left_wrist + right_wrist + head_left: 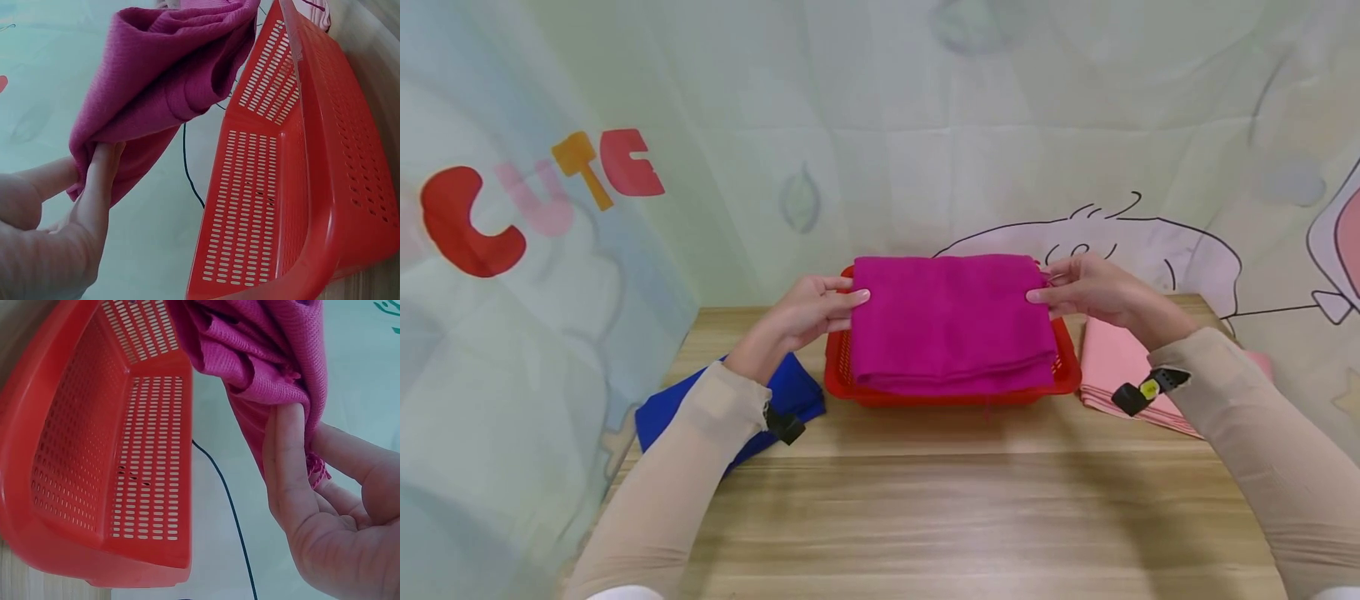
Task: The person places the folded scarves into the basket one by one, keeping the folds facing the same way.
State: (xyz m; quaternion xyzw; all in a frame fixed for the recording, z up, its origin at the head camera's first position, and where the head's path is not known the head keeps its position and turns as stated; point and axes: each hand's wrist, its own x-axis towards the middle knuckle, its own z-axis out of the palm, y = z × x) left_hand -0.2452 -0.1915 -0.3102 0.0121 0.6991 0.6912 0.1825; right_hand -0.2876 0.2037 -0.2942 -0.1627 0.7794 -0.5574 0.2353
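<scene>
A folded magenta cloth (951, 321) hangs between my two hands, above a red perforated plastic basket (1067, 367). My left hand (808, 310) pinches its left edge, thumb on the near face and fingers behind. At the opposite edge my right hand (1093, 292) pinches it the same way. From the left wrist view, the folded layers of the cloth (162, 75) droop over the basket's open side. Loose threads show at the cloth's edge near the right fingers (290, 469). Inside, the basket (81, 437) shows bare slotted walls in the wrist views.
A folded blue cloth (793, 392) lies on the wooden table (955, 517) left of the basket, partly under my left forearm. To the right lies a folded pink cloth (1112, 358), partly behind my right wrist. A printed curtain (880, 167) hangs behind the table.
</scene>
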